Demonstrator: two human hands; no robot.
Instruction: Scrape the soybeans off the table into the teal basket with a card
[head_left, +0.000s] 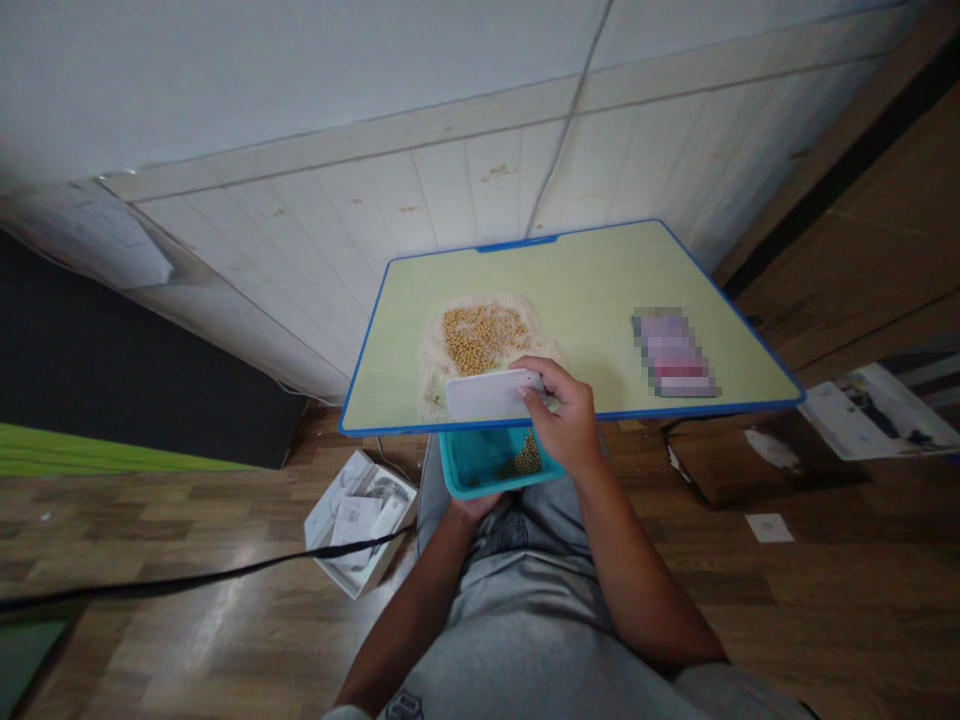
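My right hand [561, 410] grips a flat white rectangular plate [484, 395], tilted on its long edge near the table's front. Just beyond it lies a heap of round golden-yellow beans [472, 340], ringed by pale grains [517, 300] that look like rice. Below the table edge, my left hand [478, 506] holds a teal plastic tub [469, 492] from underneath; most of its fingers are hidden under the tub. Some yellow beans [527, 457] have gathered in the tub's right side.
The blue-edged, pale green table [600, 270] stands against a white panelled wall. A pixelated phone-like object [673, 352] lies at its right. An open white box [360, 525] sits on the floor at left, crossed by a black strap [225, 575]. A brown carton [757, 465] is at right.
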